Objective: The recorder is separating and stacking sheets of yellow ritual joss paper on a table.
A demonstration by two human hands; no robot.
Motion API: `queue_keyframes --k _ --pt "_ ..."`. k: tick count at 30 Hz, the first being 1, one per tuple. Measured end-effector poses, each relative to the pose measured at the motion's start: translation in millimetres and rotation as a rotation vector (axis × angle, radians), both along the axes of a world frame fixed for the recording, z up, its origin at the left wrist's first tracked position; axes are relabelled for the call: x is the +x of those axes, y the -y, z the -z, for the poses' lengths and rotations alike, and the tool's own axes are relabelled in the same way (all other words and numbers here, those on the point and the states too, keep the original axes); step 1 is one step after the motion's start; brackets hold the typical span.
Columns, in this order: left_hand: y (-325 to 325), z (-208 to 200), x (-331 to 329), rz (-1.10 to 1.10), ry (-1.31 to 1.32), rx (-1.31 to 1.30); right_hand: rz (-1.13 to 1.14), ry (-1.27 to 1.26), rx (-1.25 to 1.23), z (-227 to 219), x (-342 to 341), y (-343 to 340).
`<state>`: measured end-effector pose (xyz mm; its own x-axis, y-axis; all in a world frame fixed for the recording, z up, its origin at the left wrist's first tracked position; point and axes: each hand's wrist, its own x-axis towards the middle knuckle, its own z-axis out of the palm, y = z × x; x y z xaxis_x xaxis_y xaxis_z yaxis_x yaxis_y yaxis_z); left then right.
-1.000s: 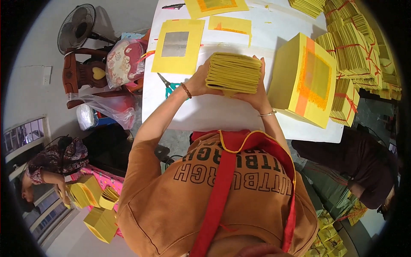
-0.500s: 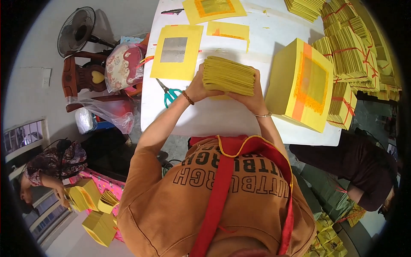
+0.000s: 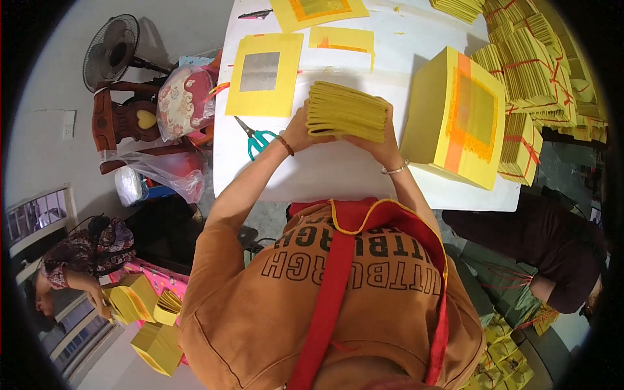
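Note:
A thick stack of folded yellow paper (image 3: 346, 112) is gripped at its two ends, its layered folded edges facing up toward me. My left hand (image 3: 301, 132) closes round the left end, and my right hand (image 3: 385, 142) round the right end. Fingers of both hands are partly hidden under and behind the stack. Close to my left wrist lie teal-handled scissors (image 3: 258, 141), their blades pointing up and left. Beyond them rests a flat yellow sheet (image 3: 265, 101) with a silver rectangle. Right of my right hand stands a large yellow paper pile (image 3: 427, 107) with an orange-edged gold panel on its side.
The white table (image 3: 312, 182) carries another gold-panelled sheet (image 3: 325, 8), a yellow strip (image 3: 341, 38) and a small dark cutting tool (image 3: 255, 14). Red-tied yellow bundles (image 3: 530, 75) are heaped at right. A chair (image 3: 127, 117) and fan (image 3: 112, 52) stand left; people work on both sides.
The table and its things sit slightly higher in the picture. Both hands still hold the paper stack, which has tilted a little. The co-worker's hand at lower left has shifted slightly.

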<state>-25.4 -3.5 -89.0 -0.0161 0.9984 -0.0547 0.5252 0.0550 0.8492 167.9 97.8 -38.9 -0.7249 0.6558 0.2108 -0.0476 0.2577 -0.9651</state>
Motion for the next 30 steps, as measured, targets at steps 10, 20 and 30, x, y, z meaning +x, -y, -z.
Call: queue_keyframes --k 10,20,30 --pt "1.1 -70.8 -25.9 0.018 0.395 0.023 -0.006 0.033 0.067 2.1 3.3 -10.2" --pt "-34.4 -153.4 37.6 0.265 -0.934 0.271 -0.056 0.011 -0.171 2.1 3.3 -8.1" --pt "-21.5 -165.2 12.7 0.197 -0.645 0.019 -0.053 -0.147 -0.040 14.6 11.1 -4.7"
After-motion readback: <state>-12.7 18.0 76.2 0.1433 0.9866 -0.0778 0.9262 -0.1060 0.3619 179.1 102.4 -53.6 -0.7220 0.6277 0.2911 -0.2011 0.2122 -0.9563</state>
